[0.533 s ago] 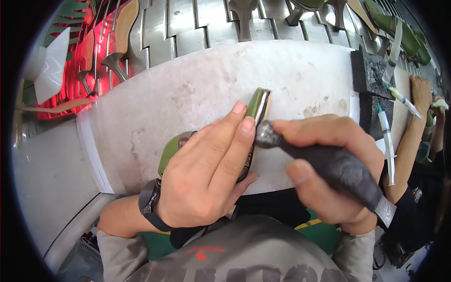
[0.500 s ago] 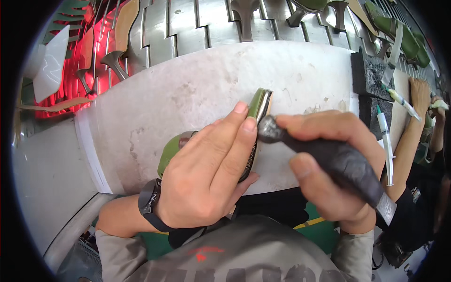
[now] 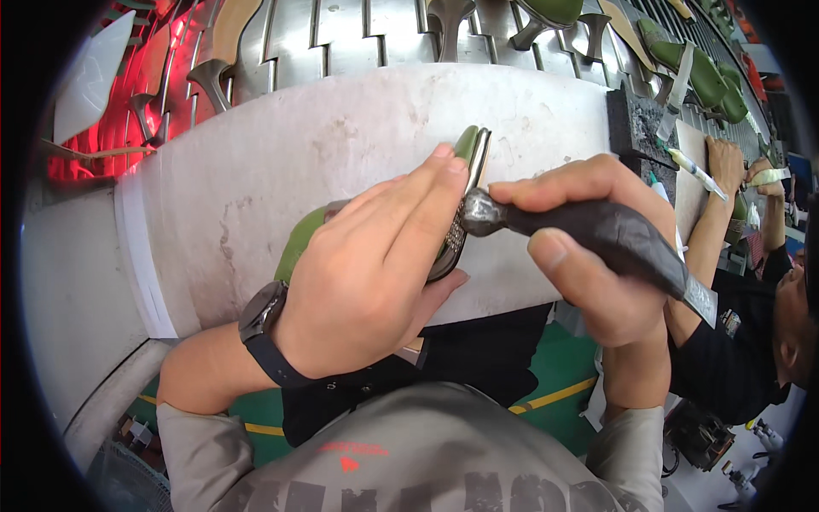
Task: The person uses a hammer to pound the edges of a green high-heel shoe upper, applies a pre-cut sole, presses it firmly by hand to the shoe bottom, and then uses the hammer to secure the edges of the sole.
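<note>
"How does the dark-handled tool with the round grey metal head (image 3: 610, 247) look?"

"Its head is worn metal, uneven and dully shiny. The handle looks wrapped in something dark, creased and faintly glossy; the flat end is bare metal."

"And the green shoe with the silvery edge (image 3: 467, 142)?"

"Smooth green with a soft sheen. The edge gleams like polished metal, and one stretch is rough and beaded."

"The flat white worktop (image 3: 256, 171)?"

"Smooth, mostly matt, smudged brown."

"The stepped silver slats (image 3: 341, 38)?"

"Glossy metal. The grey short-sleeved shirt (image 3: 409, 435) is matt cloth."
</note>
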`<state>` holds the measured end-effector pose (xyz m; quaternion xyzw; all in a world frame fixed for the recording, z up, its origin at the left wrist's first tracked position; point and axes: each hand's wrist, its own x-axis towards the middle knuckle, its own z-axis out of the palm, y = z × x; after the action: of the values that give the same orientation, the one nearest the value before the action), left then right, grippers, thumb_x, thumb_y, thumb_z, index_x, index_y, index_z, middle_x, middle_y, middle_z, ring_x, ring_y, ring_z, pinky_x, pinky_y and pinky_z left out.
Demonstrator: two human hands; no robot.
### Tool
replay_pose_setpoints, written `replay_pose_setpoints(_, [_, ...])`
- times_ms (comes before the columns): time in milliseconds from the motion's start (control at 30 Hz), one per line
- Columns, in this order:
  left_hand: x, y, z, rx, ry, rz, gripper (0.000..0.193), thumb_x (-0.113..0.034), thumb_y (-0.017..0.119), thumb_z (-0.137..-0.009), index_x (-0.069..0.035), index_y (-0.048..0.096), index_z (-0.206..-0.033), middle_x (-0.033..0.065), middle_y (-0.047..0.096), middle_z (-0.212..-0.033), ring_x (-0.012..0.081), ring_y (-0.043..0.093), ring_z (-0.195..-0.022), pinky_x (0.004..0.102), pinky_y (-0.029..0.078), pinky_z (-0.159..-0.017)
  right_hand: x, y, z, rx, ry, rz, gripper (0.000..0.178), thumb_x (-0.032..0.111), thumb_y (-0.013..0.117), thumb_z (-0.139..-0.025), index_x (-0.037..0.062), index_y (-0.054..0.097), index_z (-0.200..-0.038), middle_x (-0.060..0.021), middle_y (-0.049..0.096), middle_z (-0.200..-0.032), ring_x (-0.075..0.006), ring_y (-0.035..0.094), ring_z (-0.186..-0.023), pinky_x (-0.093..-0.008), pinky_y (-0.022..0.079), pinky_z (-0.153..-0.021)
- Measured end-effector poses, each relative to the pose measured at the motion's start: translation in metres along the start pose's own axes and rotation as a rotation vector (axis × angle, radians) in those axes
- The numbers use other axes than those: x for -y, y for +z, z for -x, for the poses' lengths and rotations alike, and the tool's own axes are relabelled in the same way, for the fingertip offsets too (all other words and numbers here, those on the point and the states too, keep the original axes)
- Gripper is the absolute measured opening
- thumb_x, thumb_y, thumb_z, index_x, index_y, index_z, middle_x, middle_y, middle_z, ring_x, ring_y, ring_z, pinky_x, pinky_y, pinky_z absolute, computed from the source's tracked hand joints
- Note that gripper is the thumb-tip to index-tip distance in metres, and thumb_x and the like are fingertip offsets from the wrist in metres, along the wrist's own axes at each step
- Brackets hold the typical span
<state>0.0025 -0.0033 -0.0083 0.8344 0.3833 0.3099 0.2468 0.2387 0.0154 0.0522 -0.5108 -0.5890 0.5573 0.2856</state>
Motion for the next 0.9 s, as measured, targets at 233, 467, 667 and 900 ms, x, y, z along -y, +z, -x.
replay_pose_setpoints(233, [0.002, 0.004, 0.002, -0.066, 0.041, -0.004, 0.092, 0.001, 0.09, -0.066, 0.01, 0.05, -0.148, 0.0327, 0.061, -0.14, 0.044, 0.069, -0.119, 0.0435, 0.059, -0.097, 0.0, 0.013, 0.016, -0.004, -0.183, 0.145, 0.033, 0.013, 0.077, -0.082, -0.0072, 0.068, -0.107, -0.0246, 0.075, -0.107, -0.0286, 0.073, -0.103, -0.0378, 0.056, -0.096])
replay_pose_setpoints(467, [0.005, 0.008, 0.008, -0.113, 0.064, -0.03, 0.087, 0.001, 0.086, -0.069, 0.011, 0.05, -0.147, 0.0331, 0.062, -0.139, 0.0441, 0.069, -0.117, 0.0435, 0.059, -0.096, -0.016, 0.045, 0.036, -0.076, -0.542, 0.387, 0.03, 0.006, 0.077, -0.085, -0.0083, 0.066, -0.109, -0.0293, 0.074, -0.108, -0.0359, 0.074, -0.103, -0.0429, 0.058, -0.094])
replay_pose_setpoints(667, [0.002, 0.006, 0.008, -0.104, 0.064, 0.006, 0.084, 0.0, 0.083, -0.071, 0.011, 0.05, -0.148, 0.0316, 0.062, -0.14, 0.0438, 0.069, -0.117, 0.0437, 0.059, -0.095, -0.046, 0.102, 0.06, -0.47, -0.642, 0.407, 0.038, 0.002, 0.084, -0.076, -0.0069, 0.068, -0.109, -0.0268, 0.074, -0.11, -0.0404, 0.076, -0.097, -0.0448, 0.064, -0.088])
replay_pose_setpoints(900, [0.006, -0.008, 0.017, 0.069, 0.044, 0.028, 0.094, -0.005, 0.079, -0.079, 0.004, 0.034, -0.161, 0.0325, 0.053, -0.15, 0.0468, 0.058, -0.133, 0.0448, 0.049, -0.111, -0.046, 0.125, 0.063, -0.478, -0.656, 0.387, 0.038, 0.004, 0.085, -0.076, -0.0037, 0.071, -0.109, -0.0217, 0.075, -0.11, -0.0404, 0.075, -0.102, -0.0458, 0.062, -0.092])
